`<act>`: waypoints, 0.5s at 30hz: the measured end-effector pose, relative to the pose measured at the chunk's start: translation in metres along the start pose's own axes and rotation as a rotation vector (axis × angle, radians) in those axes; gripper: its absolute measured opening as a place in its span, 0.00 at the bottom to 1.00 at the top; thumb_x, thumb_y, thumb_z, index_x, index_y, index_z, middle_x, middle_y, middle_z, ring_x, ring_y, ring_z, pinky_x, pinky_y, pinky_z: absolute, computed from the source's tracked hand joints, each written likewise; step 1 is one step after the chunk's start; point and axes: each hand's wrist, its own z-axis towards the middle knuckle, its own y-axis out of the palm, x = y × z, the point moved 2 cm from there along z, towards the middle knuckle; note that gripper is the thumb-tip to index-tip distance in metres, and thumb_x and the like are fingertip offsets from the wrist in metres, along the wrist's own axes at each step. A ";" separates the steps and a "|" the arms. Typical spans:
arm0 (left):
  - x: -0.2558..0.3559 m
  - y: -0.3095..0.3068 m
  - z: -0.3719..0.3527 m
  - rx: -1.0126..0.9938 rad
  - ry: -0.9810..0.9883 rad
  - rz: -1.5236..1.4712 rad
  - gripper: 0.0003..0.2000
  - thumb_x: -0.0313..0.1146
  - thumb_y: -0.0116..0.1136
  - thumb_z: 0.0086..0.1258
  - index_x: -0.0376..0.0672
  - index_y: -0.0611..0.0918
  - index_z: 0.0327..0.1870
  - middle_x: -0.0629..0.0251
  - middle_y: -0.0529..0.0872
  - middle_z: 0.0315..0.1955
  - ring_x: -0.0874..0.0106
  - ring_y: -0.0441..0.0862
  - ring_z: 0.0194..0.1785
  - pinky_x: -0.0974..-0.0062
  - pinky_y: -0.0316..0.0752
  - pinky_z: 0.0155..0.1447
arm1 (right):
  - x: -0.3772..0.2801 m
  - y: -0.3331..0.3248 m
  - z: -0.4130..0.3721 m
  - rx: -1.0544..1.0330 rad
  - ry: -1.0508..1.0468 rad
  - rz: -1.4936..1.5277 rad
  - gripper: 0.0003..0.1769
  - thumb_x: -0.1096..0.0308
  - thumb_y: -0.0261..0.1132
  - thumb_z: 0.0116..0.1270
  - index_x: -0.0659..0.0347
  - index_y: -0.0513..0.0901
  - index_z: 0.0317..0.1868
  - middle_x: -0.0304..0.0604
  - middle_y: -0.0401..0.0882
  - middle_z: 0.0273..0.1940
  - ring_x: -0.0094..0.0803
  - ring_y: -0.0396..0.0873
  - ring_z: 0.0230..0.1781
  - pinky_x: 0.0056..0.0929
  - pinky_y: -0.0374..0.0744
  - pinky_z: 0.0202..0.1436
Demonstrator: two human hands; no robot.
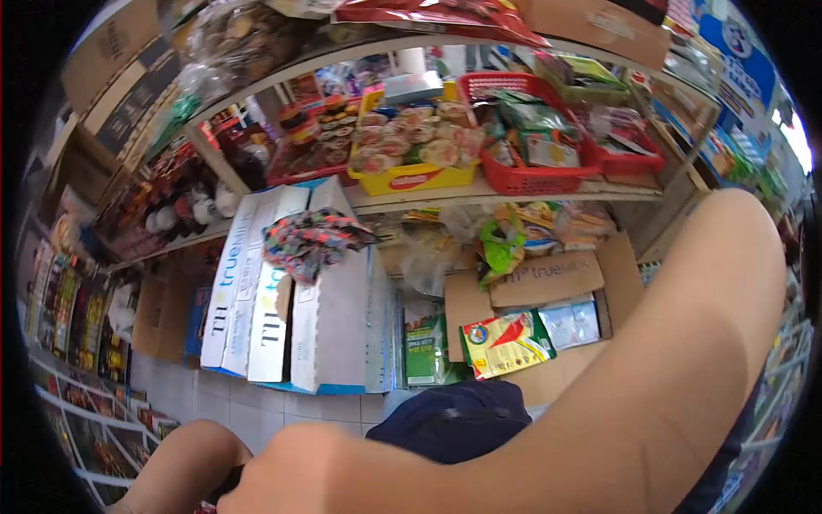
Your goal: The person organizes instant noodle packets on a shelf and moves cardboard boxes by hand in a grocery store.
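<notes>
My right arm reaches in from the right edge with its elbow raised, and the forearm crosses low to the left. At the bottom left is my right hand [295,471], its back rounded and its fingers curled out of sight. Beside it shows a small dark thing [224,485], partly covered by the hand; I cannot tell what it is. A rounded patch of bare skin [188,454] lies just left of that, with no fingers showing. My left hand is not in view. Dark blue cloth [458,418] bulges up behind my right wrist.
White TH true MILK cartons [342,308] stand ahead, a patterned cloth bundle [312,242] on top. An open cardboard box [561,278] holds packets, including a yellow-red packet [507,343]. Above, a shelf carries a yellow basket [415,180] and a red basket [539,178]. Tiled floor [257,407] shows below.
</notes>
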 end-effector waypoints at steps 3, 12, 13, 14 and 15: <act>-0.008 0.000 -0.002 -0.024 -0.060 0.031 0.17 0.44 0.44 0.69 0.40 0.75 0.28 0.69 0.77 0.21 0.72 0.74 0.25 0.80 0.69 0.29 | -0.003 -0.004 -0.006 -0.014 -0.032 -0.027 0.07 0.64 0.59 0.54 0.56 0.77 0.31 0.37 0.70 0.17 0.28 0.72 0.13 0.26 0.65 0.14; -0.012 -0.010 0.000 -0.314 -0.329 0.116 0.12 0.38 0.43 0.67 0.42 0.77 0.41 0.69 0.76 0.32 0.73 0.69 0.36 0.75 0.62 0.42 | 0.000 -0.031 -0.025 -0.114 0.106 -0.084 0.14 0.63 0.58 0.50 0.56 0.78 0.38 0.35 0.68 0.19 0.26 0.70 0.12 0.26 0.63 0.11; -0.012 -0.009 -0.002 -0.317 -0.334 0.121 0.12 0.38 0.43 0.67 0.42 0.77 0.42 0.69 0.76 0.33 0.73 0.69 0.36 0.75 0.62 0.42 | -0.001 -0.028 -0.028 -0.165 0.092 -0.081 0.17 0.64 0.58 0.50 0.56 0.78 0.43 0.34 0.66 0.19 0.24 0.69 0.12 0.25 0.61 0.10; -0.010 -0.009 -0.004 -0.317 -0.334 0.123 0.12 0.38 0.43 0.67 0.42 0.77 0.42 0.68 0.76 0.33 0.72 0.69 0.37 0.74 0.62 0.42 | -0.001 -0.025 -0.031 -0.216 0.077 -0.076 0.21 0.64 0.58 0.51 0.55 0.77 0.48 0.34 0.65 0.20 0.21 0.67 0.12 0.24 0.59 0.10; -0.010 -0.008 -0.006 -0.316 -0.337 0.123 0.13 0.38 0.43 0.66 0.42 0.77 0.42 0.68 0.76 0.33 0.72 0.69 0.37 0.74 0.62 0.43 | -0.001 -0.023 -0.033 -0.266 0.062 -0.071 0.24 0.65 0.58 0.52 0.55 0.76 0.53 0.33 0.63 0.20 0.18 0.65 0.12 0.23 0.58 0.10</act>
